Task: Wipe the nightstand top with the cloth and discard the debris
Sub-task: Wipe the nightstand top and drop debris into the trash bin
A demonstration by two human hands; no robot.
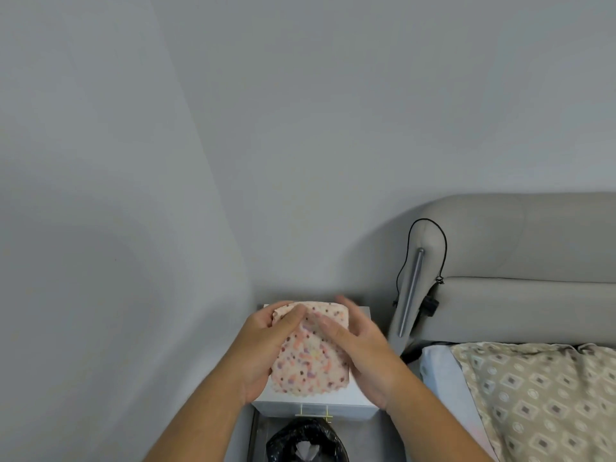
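A pink cloth (308,365) with coloured speckles is held folded above the white nightstand top (361,403). My left hand (266,345) grips its left edge, thumb pressed over the upper fold. My right hand (356,345) rests against the cloth's right side, fingers stretched forward over the top part. The cloth and both hands hide most of the nightstand surface, so any debris on it is out of sight.
A bin lined with a black bag (305,441) stands on the floor in front of the nightstand. A grey padded headboard (500,261) with a black cord (443,248) and a patterned pillow (546,395) lie to the right. Grey walls close the left and back.
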